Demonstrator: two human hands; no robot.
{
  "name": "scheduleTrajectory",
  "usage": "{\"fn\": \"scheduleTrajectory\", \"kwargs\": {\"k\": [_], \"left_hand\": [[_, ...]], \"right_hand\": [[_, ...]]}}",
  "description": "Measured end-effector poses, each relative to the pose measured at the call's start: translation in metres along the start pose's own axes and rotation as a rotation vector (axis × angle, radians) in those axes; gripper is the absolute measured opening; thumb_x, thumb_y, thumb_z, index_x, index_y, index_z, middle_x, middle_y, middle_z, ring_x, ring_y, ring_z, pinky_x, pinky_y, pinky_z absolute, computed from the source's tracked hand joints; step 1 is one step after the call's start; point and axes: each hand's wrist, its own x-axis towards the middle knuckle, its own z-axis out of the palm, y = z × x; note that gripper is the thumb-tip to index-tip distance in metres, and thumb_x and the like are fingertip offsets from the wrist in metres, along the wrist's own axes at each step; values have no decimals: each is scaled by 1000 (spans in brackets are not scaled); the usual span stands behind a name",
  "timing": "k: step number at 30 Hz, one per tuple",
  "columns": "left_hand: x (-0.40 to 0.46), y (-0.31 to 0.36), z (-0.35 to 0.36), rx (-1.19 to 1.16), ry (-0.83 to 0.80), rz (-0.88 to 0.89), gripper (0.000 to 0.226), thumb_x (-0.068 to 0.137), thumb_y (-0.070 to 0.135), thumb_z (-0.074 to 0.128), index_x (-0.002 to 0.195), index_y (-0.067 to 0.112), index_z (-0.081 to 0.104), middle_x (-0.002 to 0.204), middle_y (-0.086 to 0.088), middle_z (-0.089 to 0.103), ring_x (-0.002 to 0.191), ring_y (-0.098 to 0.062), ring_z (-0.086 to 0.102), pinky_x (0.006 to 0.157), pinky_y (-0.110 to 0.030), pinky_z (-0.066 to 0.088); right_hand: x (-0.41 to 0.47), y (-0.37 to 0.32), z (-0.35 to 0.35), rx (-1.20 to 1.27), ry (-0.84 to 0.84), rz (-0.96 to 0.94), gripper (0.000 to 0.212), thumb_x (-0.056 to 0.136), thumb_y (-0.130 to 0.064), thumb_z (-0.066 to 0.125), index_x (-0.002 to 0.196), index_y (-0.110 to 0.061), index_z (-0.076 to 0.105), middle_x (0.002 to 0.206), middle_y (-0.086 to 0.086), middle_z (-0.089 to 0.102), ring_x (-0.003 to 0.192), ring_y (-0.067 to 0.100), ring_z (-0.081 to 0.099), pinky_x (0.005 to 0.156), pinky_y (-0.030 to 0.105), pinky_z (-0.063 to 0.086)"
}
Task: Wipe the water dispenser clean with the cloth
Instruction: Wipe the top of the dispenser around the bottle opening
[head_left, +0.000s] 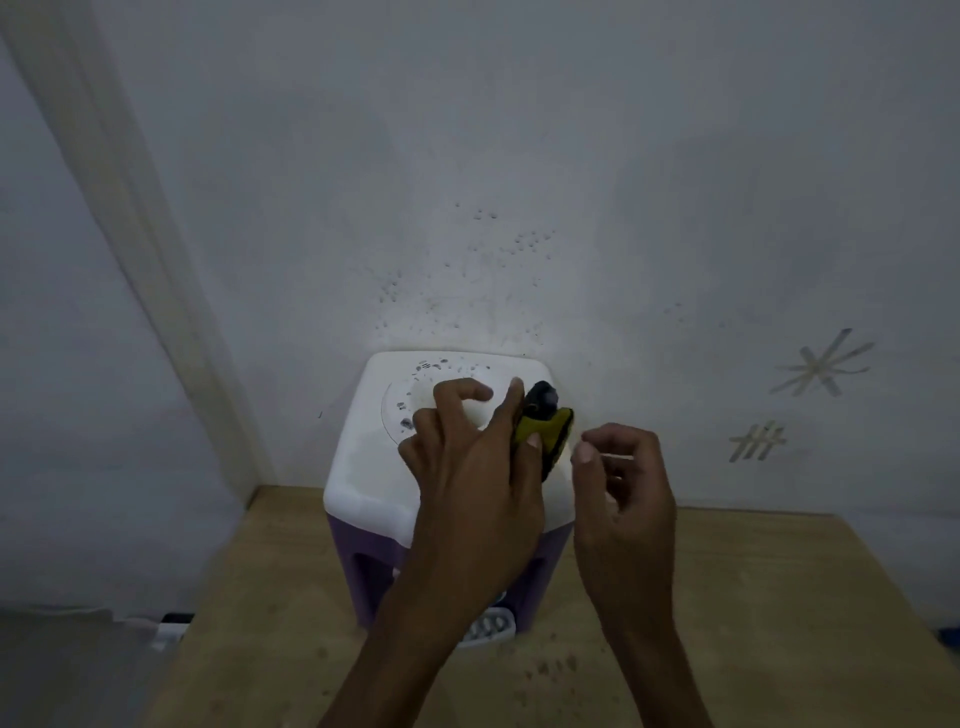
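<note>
Head view: left hand (467, 457) fingers pinch the cloth (545, 431), hiding the dispenser (363, 467) front; right hand (623, 483) loosely curled.

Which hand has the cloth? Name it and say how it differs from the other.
The left hand: it holds the yellow-and-black cloth against the water dispenser top. The right hand hovers beside it, fingers loosely curled, holding nothing visible.
</note>
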Motion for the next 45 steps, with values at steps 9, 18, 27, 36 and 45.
{"fn": "scheduleTrajectory", "kwargs": {"k": [9, 18, 27, 36, 45], "left_hand": [[8, 4, -1, -303, -236, 68, 52, 110, 39, 36, 161, 31, 26, 116, 8, 44, 98, 1, 55, 82, -17, 51], [0, -3, -12, -593, -233, 26, 41, 109, 13, 42, 144, 32, 53, 123, 22, 66, 103, -6, 69, 88, -22, 57], [3, -91, 5, 15, 117, 104, 29, 95, 35, 46, 115, 27, 65, 120, 11, 63, 111, -8, 49, 107, -20, 34], [37, -113, 8, 178, -65, 216, 39, 88, 50, 57, 119, 26, 64, 130, 9, 57, 122, -13, 51, 109, -20, 17], [38, -122, 11, 186, -79, 234, 42, 83, 60, 61, 114, 33, 67, 139, 10, 54, 132, -11, 46, 115, -23, 10]], "right_hand": [[-11, -6, 26, 420, -220, 121, 47, 105, -48, 35, 145, -26, 43, 133, -13, 63, 123, 10, 63, 89, 22, 55], [12, -1, 21, 450, -173, 432, 21, 103, -39, 54, 119, -28, 62, 98, 5, 77, 87, 26, 75, 67, 40, 62], [43, 31, 2, -172, -146, 57, 38, 102, -47, 48, 139, -41, 57, 123, -35, 59, 115, -20, 54, 94, 7, 47], [36, 68, 22, -697, -199, -356, 39, 102, -27, 60, 141, -35, 62, 126, -10, 64, 100, 14, 56, 77, 25, 50], [49, 72, 35, -818, -277, -581, 41, 102, -26, 42, 132, -24, 69, 129, -2, 69, 89, 24, 61, 69, 37, 53]]}}
